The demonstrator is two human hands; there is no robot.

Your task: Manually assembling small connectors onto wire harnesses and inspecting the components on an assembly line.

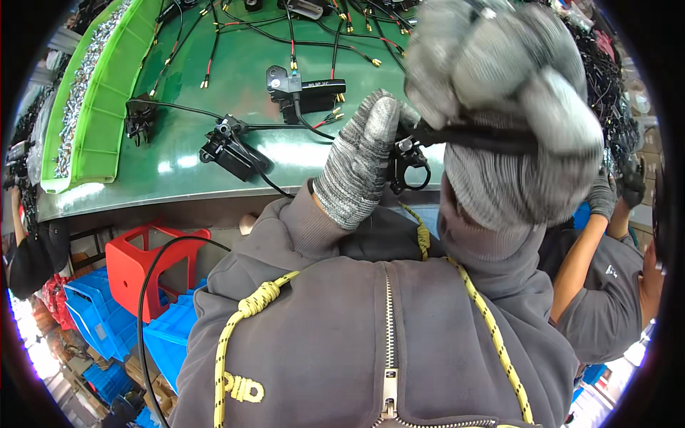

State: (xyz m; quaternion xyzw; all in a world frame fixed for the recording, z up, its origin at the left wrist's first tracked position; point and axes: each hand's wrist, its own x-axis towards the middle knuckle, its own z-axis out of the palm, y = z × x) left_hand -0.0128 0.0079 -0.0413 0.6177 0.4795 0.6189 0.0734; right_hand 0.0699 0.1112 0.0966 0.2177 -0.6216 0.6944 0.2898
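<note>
Black part (492,138) held up at the near edge of the green table (171,143)

The right hand (510,118), gloved in grey knit and blurred, is curled closed around the bar of the black part; the left hand (357,160), gloved alike, has its fingers drawn together against the end with a metal clamp and a loop, though how firmly it grips cannot be told; both hands are raised before the person's chest, with the part spanning the gap between them.

Just beyond, a black assembly (235,153) lies near the table's front edge, its cable bending toward the left sleeve (303,227); a second assembly (314,91) lies farther back, and a small black fitting (140,120) sits beside the green bin (100,143) of small metal pieces; that bin lines the table's left side, and a bare strip of green parts it from the nearer assembly; wires (292,44) with red and black leads crowd the far side.

Below the edge stand a red stool (121,267) and blue crates (100,314); at the right, a co-worker (606,292) bends close by, narrowing the room there.
</note>
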